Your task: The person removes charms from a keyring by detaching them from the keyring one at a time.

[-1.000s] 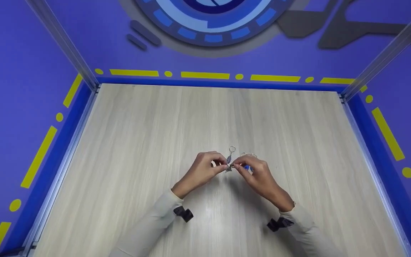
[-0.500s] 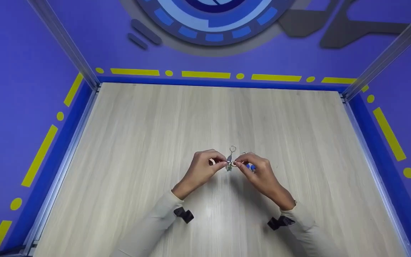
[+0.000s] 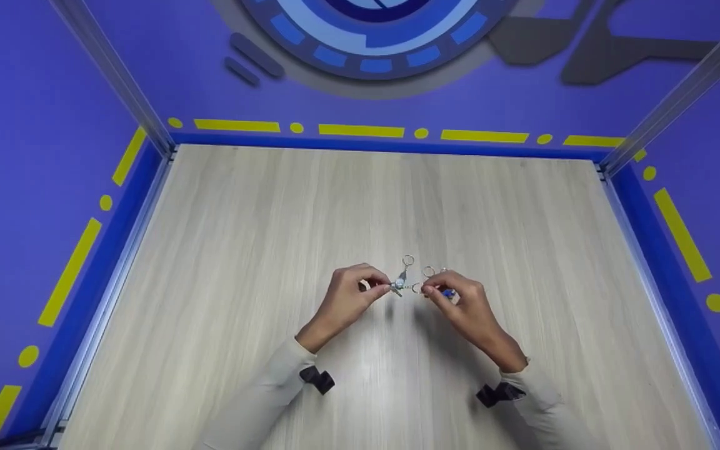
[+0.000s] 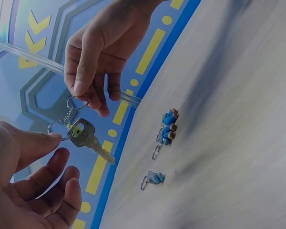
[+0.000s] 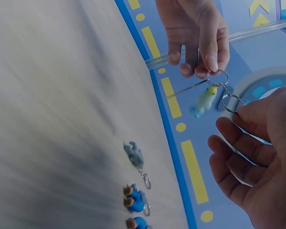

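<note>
My left hand (image 3: 355,294) pinches a small metal ring (image 4: 57,129) between thumb and forefinger. A metal key (image 4: 86,136) hangs at this ring, and beside it a small pale blue figurine (image 5: 205,101) with a yellow top. Between thumb and fingertips, my right hand (image 3: 467,306) pinches another ring (image 5: 231,102). A short chain (image 4: 68,116) links the two rings, so one keychain spans both hands above the table. Whether the key is fully threaded on the ring is too small to tell.
On the wooden table (image 3: 260,219) lies a grey figurine keychain (image 5: 134,155) with its ring. Blue figurine keychains (image 4: 169,126) with brown parts lie beside it, partly behind my right hand in the head view. Blue panels (image 3: 360,106) border the table.
My hands have drawn apart, the right one moving right and the left one slightly left. The chain and ring between them now show, and more of the blue figurines is uncovered.
</note>
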`<state>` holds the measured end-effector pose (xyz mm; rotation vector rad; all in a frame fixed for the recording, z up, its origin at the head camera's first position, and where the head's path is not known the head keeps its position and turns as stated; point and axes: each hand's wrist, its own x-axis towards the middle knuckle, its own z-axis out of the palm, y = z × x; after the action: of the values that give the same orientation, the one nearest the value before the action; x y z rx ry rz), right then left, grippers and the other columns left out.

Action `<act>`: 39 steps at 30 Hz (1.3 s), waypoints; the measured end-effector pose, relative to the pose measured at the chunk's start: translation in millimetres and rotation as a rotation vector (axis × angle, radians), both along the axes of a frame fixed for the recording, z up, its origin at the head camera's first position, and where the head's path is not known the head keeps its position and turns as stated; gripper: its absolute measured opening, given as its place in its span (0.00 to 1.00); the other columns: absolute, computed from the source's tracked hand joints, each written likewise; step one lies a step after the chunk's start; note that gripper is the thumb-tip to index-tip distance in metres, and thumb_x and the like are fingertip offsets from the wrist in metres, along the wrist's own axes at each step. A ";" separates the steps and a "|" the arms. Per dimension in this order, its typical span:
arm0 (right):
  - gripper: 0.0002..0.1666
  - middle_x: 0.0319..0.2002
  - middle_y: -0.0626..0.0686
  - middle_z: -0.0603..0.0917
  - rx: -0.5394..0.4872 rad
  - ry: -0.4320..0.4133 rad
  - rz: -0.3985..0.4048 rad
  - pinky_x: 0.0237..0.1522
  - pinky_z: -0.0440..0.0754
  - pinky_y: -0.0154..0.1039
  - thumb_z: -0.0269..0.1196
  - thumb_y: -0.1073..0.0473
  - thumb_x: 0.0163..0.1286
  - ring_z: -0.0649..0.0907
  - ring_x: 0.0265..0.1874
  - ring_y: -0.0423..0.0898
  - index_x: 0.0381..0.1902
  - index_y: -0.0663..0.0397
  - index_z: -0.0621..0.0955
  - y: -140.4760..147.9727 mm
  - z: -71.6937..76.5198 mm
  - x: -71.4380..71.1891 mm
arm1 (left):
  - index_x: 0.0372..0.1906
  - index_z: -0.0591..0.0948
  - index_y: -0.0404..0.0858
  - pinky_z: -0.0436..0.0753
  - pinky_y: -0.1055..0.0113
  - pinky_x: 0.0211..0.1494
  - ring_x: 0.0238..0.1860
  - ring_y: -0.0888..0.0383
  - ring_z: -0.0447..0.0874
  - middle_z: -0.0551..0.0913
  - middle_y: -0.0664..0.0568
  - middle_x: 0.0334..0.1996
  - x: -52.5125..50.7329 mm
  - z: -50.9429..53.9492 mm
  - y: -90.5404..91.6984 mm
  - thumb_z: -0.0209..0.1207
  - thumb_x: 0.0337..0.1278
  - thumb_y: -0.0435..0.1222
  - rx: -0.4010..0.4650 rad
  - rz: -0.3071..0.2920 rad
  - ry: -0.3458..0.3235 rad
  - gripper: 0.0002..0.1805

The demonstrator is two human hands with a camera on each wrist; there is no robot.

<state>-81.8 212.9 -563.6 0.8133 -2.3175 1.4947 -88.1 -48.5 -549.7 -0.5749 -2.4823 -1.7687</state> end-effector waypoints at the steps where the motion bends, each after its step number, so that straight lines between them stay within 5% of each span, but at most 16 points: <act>1: 0.11 0.37 0.50 0.92 0.007 0.003 -0.004 0.40 0.84 0.29 0.72 0.76 0.70 0.88 0.33 0.46 0.41 0.56 0.89 0.8 -1.4 0.9 | 0.39 0.93 0.40 0.84 0.61 0.39 0.36 0.64 0.84 0.91 0.59 0.36 0.6 -0.8 0.0 0.75 0.65 0.28 0.003 -0.005 -0.003 0.04; 23: 0.12 0.38 0.53 0.91 0.059 0.129 0.057 0.45 0.83 0.30 0.73 0.79 0.67 0.89 0.36 0.49 0.41 0.60 0.89 -13.9 -0.1 5.3 | 0.36 0.92 0.38 0.82 0.70 0.40 0.35 0.66 0.86 0.92 0.57 0.33 4.9 -9.0 16.1 0.73 0.65 0.27 -0.051 -0.066 -0.063 0.04; 31: 0.15 0.37 0.54 0.91 0.056 0.153 0.041 0.37 0.81 0.36 0.74 0.78 0.65 0.88 0.35 0.49 0.43 0.56 0.90 -16.1 7.2 5.6 | 0.34 0.92 0.37 0.82 0.69 0.41 0.33 0.65 0.84 0.91 0.56 0.31 5.8 -10.2 15.6 0.72 0.64 0.26 -0.059 -0.027 -0.101 0.04; 39: 0.17 0.41 0.54 0.91 0.017 0.146 0.079 0.45 0.81 0.30 0.72 0.80 0.67 0.89 0.40 0.53 0.46 0.56 0.89 -10.0 13.6 9.4 | 0.34 0.91 0.38 0.83 0.68 0.42 0.33 0.65 0.84 0.91 0.56 0.30 4.3 -5.7 9.4 0.72 0.64 0.26 -0.057 0.005 -0.097 0.05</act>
<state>-72.4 202.9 -550.0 0.9944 -2.2185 1.3977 -83.8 -39.1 -555.4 -0.4971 -2.6029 -1.7713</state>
